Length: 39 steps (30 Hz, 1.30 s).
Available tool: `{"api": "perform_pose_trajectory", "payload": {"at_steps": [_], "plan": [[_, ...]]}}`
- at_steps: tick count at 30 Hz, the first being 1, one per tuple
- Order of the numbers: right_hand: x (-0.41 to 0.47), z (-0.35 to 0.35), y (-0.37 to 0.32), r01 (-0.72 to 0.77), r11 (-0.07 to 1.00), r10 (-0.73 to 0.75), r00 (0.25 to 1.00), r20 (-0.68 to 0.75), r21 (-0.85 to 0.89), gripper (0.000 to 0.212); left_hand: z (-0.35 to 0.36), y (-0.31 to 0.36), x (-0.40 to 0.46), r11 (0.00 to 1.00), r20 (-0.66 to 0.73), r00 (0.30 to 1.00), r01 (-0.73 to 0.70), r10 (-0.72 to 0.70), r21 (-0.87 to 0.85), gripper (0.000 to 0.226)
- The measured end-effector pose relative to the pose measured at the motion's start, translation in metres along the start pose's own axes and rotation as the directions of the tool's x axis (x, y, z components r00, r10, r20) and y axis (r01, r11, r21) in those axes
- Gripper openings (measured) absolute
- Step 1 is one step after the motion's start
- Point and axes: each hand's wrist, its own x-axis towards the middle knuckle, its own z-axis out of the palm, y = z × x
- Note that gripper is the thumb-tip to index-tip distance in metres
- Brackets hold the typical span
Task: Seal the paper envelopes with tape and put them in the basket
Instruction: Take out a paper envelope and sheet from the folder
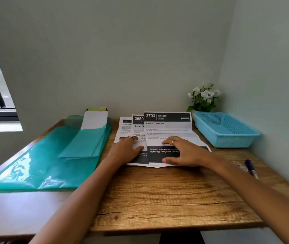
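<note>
Envelopes (80, 147), teal, lie stacked on a larger teal plastic sheet (34, 169) at table (157, 194) left, count unclear, long axis running away toward the wall; one basket (228, 136), blue, sits far right. Three printed sheets (168, 127) overlap at centre, fanned, top edges toward the wall. Left hand (126, 150) and right hand (180, 152) both press flat on them, fingers spread, gripping nothing.

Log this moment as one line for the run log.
stage: handling sheets | left hand: flat on printed sheets | right hand: flat on sheets | basket: nothing inside | envelopes: untouched
</note>
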Motion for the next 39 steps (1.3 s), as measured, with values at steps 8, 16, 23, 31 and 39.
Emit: {"api": "perform_pose_trajectory", "payload": {"at_steps": [8, 16, 23, 31, 39], "plan": [[-0.005, 0.0, 0.002, 0.036, 0.999, -0.034, 0.997, 0.064, -0.035, 0.081, -0.001, -0.005, 0.006, 0.998, 0.063, 0.997, -0.037, 0.034, 0.046, 0.059], [-0.003, -0.005, 0.009, 0.079, 0.985, -0.079, 0.997, 0.008, -0.153, 0.067, 0.002, -0.001, -0.002, 0.992, 0.035, 0.998, -0.048, 0.045, 0.114, 0.055], [0.006, 0.024, 0.002, 0.158, 0.848, -0.307, 0.924, -0.226, -0.506, 0.034, 0.001, 0.001, -0.003, 0.99, 0.057, 0.998, -0.047, 0.04, 0.134, 0.055], [0.005, 0.034, -0.007, 0.133, 0.874, -0.274, 0.929, -0.249, -0.467, 0.045, -0.001, 0.005, -0.014, 0.992, 0.019, 0.999, -0.038, 0.036, 0.118, 0.051], [-0.01, 0.033, -0.013, 0.127, 0.891, -0.27, 0.92, -0.284, -0.437, 0.052, -0.016, 0.018, -0.014, 0.984, -0.077, 0.991, 0.099, -0.112, -0.15, 0.036]]}}
